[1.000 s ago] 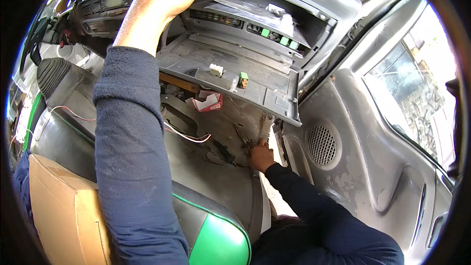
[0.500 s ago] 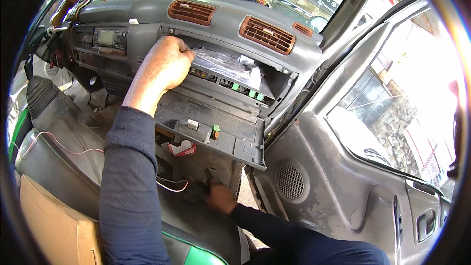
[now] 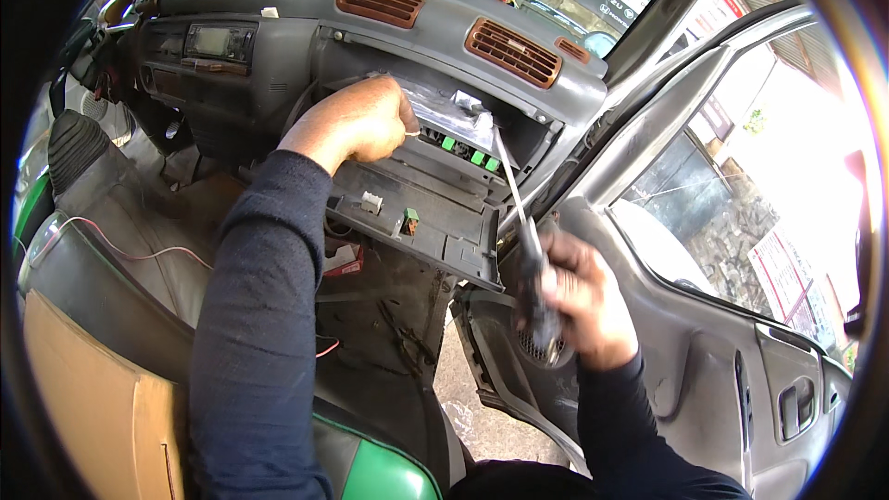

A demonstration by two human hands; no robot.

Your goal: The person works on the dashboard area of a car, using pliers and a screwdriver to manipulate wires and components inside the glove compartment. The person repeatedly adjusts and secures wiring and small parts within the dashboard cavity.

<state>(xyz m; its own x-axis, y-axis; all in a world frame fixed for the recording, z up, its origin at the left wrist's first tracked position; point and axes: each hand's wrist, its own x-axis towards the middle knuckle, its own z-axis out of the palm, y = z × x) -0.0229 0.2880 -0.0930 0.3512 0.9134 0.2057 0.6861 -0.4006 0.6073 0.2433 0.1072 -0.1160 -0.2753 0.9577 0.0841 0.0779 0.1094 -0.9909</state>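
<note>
My left hand (image 3: 366, 120) is closed at the open glovebox recess, its curled fingertips against the front of the fuse panel (image 3: 463, 153). Whatever they pinch is hidden. My right hand (image 3: 593, 296) grips a long-shafted screwdriver (image 3: 522, 222) by its dark handle. The shaft slants up and left, its tip by the right part of the recess. Clear plastic sheeting (image 3: 449, 113) lies inside, above the green pieces of the fuse panel. Below hangs the lowered glovebox lid (image 3: 444, 231), bearing a white connector (image 3: 371, 203) and a small green part (image 3: 410, 220).
A plier-like tool (image 3: 407, 333) lies on the floor, with a red and white box (image 3: 344, 259) near it. At left are a cardboard box (image 3: 83, 398) and a thin wire (image 3: 139, 255) across the seat. The open door (image 3: 685, 361) stands at right.
My right hand has come up from the floor and now holds the screwdriver at the recess. My left hand has shifted right and slightly down along the recess. The whole view has shifted a little.
</note>
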